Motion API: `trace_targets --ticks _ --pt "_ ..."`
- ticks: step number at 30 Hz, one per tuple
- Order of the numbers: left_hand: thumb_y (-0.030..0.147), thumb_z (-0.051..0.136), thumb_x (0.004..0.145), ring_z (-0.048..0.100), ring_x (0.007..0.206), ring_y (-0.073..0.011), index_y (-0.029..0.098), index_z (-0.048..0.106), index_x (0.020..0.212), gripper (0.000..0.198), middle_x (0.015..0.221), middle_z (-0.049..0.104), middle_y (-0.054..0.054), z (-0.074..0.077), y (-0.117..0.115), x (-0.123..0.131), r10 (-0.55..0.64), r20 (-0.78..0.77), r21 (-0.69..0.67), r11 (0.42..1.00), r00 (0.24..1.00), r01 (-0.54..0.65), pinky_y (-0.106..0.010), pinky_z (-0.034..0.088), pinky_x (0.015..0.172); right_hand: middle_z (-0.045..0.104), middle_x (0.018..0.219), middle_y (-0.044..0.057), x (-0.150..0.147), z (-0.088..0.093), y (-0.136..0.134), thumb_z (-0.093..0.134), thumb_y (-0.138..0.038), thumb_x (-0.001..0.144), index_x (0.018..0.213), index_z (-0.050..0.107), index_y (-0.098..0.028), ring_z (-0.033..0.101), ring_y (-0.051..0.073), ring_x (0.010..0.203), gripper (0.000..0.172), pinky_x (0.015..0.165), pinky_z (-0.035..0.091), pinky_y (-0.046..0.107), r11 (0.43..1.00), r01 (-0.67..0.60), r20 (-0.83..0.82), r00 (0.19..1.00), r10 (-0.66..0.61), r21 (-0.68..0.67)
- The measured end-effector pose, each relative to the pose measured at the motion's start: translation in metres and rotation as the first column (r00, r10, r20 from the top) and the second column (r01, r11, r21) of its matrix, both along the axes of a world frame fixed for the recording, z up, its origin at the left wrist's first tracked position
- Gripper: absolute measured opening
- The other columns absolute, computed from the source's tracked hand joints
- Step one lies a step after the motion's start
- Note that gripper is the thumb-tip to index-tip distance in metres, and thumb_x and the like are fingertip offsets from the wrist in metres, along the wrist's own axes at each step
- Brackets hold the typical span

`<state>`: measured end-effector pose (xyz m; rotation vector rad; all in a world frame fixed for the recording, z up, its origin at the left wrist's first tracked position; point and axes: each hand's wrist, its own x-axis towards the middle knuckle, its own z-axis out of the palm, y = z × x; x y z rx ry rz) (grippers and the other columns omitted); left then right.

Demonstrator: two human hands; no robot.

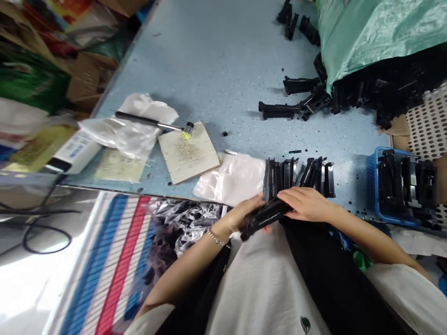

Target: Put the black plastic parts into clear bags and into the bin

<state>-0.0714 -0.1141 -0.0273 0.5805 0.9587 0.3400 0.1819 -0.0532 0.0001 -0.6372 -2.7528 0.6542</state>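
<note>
Both my hands are at the table's near edge, holding one long black plastic part (265, 216) between them. My left hand (244, 212), with a beaded bracelet at the wrist, grips its near end. My right hand (302, 204) lies across its far end. Just beyond my fingers, a row of similar black plastic parts (298, 179) stands close together on the speckled blue table (209, 70). The row's left end rests next to a white plastic bag (232, 179).
A blue basket (401, 186) of black parts sits at the right. Further black parts (279, 110) lie by a green plastic sheet (377, 28). A small hammer (150, 121) rests across a worn board (188, 153). Crumpled clear plastic (185, 221) lies below the table edge.
</note>
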Motion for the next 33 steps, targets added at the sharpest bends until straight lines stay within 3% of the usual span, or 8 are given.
trace_targets --ticks 2,5,8,13,20,24,27,33 --pt "0.073 0.034 0.093 0.07 0.074 -0.0261 0.012 0.067 0.099 0.069 0.086 0.073 -0.015 -0.012 -0.004 -0.005 0.241 -0.251 0.382 0.914 0.938 -0.132 -0.041 0.057 0.075 0.073 0.114 0.013 0.006 -0.004 0.002 0.069 -0.041 0.088 0.126 0.064 -0.018 0.072 0.028 0.095 0.045 0.082 0.062 0.044 0.955 0.191 -0.038 0.978 -0.205 -0.227" --pt "0.054 0.055 0.094 0.066 0.094 -0.0276 0.016 0.065 0.095 0.039 0.104 0.067 -0.015 -0.034 -0.003 -0.007 0.542 -0.567 0.781 0.594 0.62 0.195 -0.044 0.055 0.086 0.074 0.109 0.008 0.003 -0.015 0.004 0.073 -0.049 0.082 0.123 0.064 -0.023 0.072 0.023 0.083 0.049 0.075 0.062 0.041 0.653 0.343 -0.119 0.823 -0.555 -0.675" --pt "0.033 0.059 0.096 0.063 0.092 -0.0262 0.018 0.065 0.086 0.019 0.096 0.065 -0.013 -0.049 0.004 -0.015 0.599 -0.648 0.75 0.395 0.47 0.531 -0.042 0.055 0.084 0.076 0.102 0.005 -0.013 -0.024 0.002 0.076 -0.054 0.079 0.109 0.068 -0.023 0.071 0.02 0.079 0.044 0.078 0.061 0.04 0.321 0.195 -0.127 0.643 -0.755 -0.927" --pt "0.021 0.053 0.097 0.06 0.093 -0.0258 0.02 0.068 0.084 0.02 0.094 0.062 -0.01 -0.044 0.012 -0.054 0.649 -0.584 0.756 0.216 0.487 0.618 -0.045 0.054 0.089 0.077 0.097 0.006 -0.044 -0.024 -0.007 0.08 -0.058 0.073 0.098 0.069 -0.022 0.074 0.024 0.091 0.045 0.087 0.06 0.044 0.102 -0.049 -0.112 0.562 -0.819 -0.994" --pt "0.011 0.054 0.091 0.06 0.105 -0.0277 0.016 0.063 0.111 0.023 0.112 0.059 -0.014 -0.035 0.009 -0.013 0.676 -0.537 0.82 0.276 0.505 0.502 -0.044 0.054 0.093 0.075 0.089 0.003 -0.093 -0.036 0.0 0.078 -0.055 0.075 0.092 0.067 -0.023 0.073 0.025 0.101 0.038 0.097 0.057 0.045 -0.032 -0.168 -0.053 0.479 -0.876 -0.985" --pt "0.018 0.054 0.095 0.063 0.09 -0.0251 0.017 0.064 0.091 0.011 0.097 0.062 -0.011 -0.046 0.024 -0.004 0.523 -0.658 0.753 0.462 0.541 0.469 -0.039 0.053 0.082 0.076 0.092 0.002 -0.081 -0.036 0.006 0.076 -0.055 0.077 0.091 0.067 -0.024 0.071 0.025 0.106 0.035 0.102 0.052 0.047 0.002 -0.103 -0.048 0.453 -0.89 -0.995" --pt "0.018 0.055 0.094 0.063 0.083 -0.0195 0.019 0.062 0.082 0.014 0.086 0.062 -0.005 -0.05 0.031 -0.017 0.513 -0.57 0.789 0.559 0.642 0.254 -0.033 0.051 0.08 0.076 0.099 0.001 -0.062 -0.031 0.005 0.078 -0.053 0.076 0.091 0.069 -0.025 0.069 0.025 0.112 0.032 0.108 0.047 0.05 0.015 -0.058 -0.039 0.437 -0.899 -0.998" --pt "0.022 0.066 0.086 0.061 0.086 -0.0213 0.019 0.065 0.084 0.004 0.093 0.064 -0.007 -0.043 0.03 -0.018 0.544 -0.587 0.781 0.577 0.6 0.24 -0.034 0.048 0.08 0.078 0.095 0.004 -0.059 -0.029 0.0 0.076 -0.056 0.079 0.089 0.071 -0.023 0.071 0.027 0.11 0.035 0.11 0.047 0.053 0.015 -0.116 -0.068 0.471 -0.88 -0.993"
